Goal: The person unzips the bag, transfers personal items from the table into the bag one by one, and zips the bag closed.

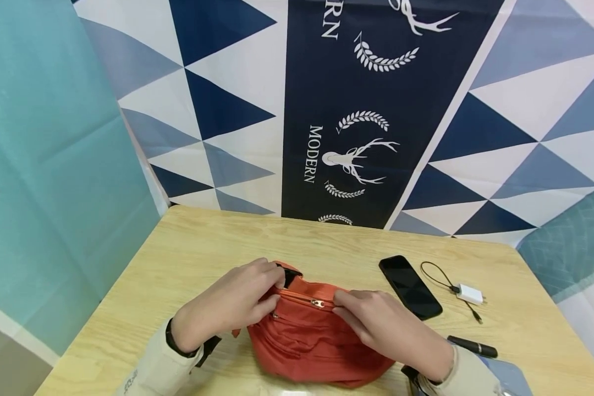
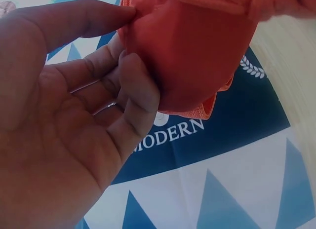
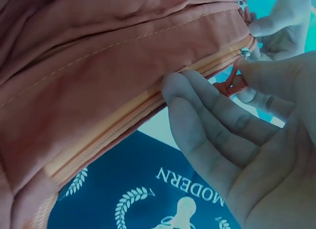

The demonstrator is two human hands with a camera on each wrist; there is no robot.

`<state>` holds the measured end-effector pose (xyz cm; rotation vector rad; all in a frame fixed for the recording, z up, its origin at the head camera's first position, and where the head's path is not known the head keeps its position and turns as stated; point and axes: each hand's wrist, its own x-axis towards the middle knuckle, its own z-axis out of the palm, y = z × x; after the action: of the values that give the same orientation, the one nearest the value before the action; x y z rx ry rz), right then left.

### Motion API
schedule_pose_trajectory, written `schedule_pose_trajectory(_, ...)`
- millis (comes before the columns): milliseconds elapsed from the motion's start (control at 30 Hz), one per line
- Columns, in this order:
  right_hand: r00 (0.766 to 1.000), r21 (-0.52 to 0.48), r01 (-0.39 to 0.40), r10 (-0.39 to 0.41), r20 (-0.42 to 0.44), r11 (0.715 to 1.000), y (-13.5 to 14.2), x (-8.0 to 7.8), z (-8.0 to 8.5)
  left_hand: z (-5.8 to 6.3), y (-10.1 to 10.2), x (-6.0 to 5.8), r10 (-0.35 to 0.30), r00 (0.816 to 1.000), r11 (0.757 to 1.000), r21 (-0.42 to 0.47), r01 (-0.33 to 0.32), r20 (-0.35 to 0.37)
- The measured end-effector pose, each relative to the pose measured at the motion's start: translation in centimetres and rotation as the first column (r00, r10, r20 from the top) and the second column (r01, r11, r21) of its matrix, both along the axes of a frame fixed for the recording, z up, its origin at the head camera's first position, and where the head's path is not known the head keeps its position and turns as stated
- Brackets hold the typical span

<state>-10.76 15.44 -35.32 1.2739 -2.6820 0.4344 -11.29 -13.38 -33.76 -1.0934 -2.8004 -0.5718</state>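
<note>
A red waist bag lies near the front of the table, its zipped top edge facing up. My left hand pinches the bag's left end beside the zipper and a black buckle. In the left wrist view, thumb and fingers grip the red fabric. My right hand is at the top zipper, to the right of its metal slider. The right wrist view shows its thumb and index finger pinching the orange cord pull, while other fingertips touch the zipper edge.
Right of the bag lie a black phone, a white charger plug and a short dark cable. A black pen-like stick and a grey-blue flat item sit near the right sleeve. Patterned cloth hangs behind the table.
</note>
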Motion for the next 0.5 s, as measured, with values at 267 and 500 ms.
schedule_pose_trajectory(267,1.000,-0.001,0.020,-0.020,0.010,1.000,0.9,0.2,0.1,0.3,-0.2,0.1,-0.001,1.000,1.000,-0.010,0.001,-0.001)
schedule_pose_trajectory(500,0.996,-0.009,0.090,-0.089,0.026,0.996,2.6,0.8,-0.5,0.7,-0.6,0.3,0.019,1.000,1.000,-0.003,-0.019,-0.015)
